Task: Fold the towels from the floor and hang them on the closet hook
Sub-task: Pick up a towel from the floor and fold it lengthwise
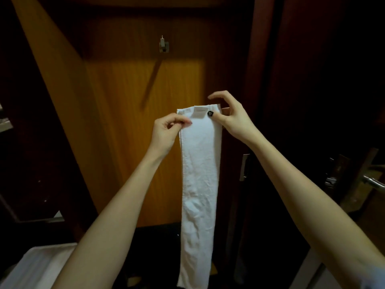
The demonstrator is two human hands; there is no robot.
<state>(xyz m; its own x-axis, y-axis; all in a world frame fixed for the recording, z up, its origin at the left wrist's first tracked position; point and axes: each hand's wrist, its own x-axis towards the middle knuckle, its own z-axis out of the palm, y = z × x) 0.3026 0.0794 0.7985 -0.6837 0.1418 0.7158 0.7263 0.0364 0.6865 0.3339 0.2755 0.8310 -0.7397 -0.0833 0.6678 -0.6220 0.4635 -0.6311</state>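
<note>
Fingertips (184, 123) of the left hand (166, 132) pinch the top left corner of the white towel (200, 174), curled tight on the cloth. The right hand (232, 118) holds the top right corner: its thumb, dark-nailed, presses the front of the fabric against a finger behind, while the index finger arches free above the edge. The towel, folded into a long narrow strip, hangs straight down between the bare forearms, in front of the wooden closet panel (125, 122). The metal hook (164, 45) sits on that panel, above and left of the towel, well apart from it. A door handle (373, 181) shows at the right.
</note>
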